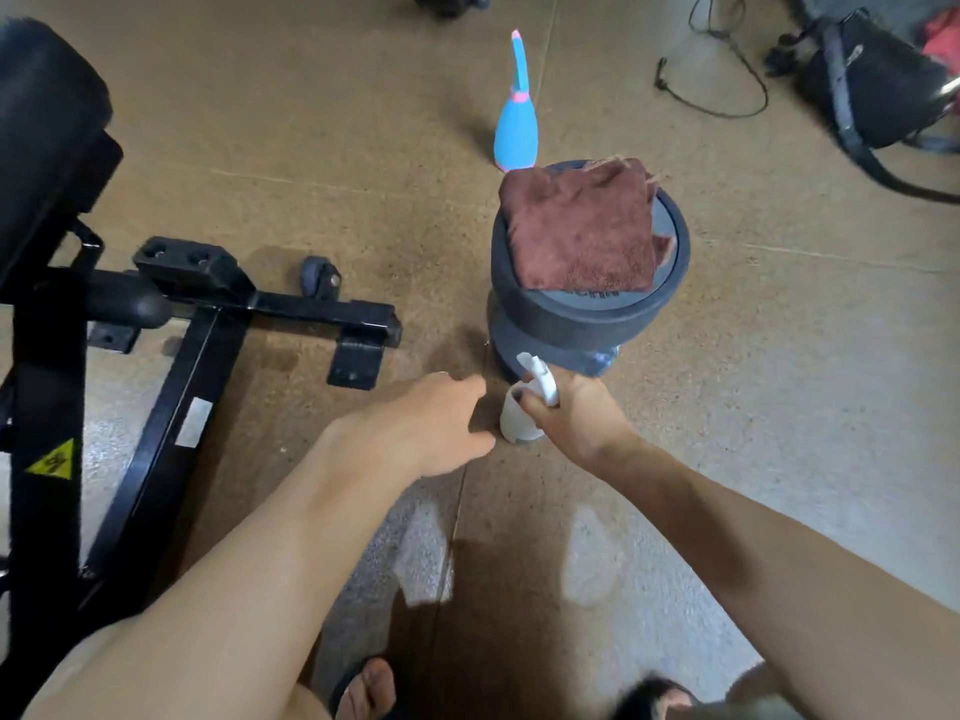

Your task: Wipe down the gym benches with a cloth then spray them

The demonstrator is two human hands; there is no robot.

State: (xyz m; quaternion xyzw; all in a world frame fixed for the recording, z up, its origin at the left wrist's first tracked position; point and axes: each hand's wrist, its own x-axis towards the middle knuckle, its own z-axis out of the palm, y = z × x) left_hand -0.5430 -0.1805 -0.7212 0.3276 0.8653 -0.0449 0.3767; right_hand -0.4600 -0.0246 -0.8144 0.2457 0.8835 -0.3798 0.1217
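Above brown floor (322,148), right hand (576,418) clasps spray bottle (519,413); left hand (431,423) reaches alongside.

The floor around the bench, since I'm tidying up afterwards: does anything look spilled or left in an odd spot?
Yes. The folded brown cloth sits on top of an upended dumbbell, an odd perch. Darker, damp-looking patches mark the floor by the bench frame. A loose black cable lies across the floor farther off.

Head-worn view, steeply down, close overhead

Right hand (576,418) grips spray bottle (519,415); cloth (582,226) atop dumbbell (587,309)
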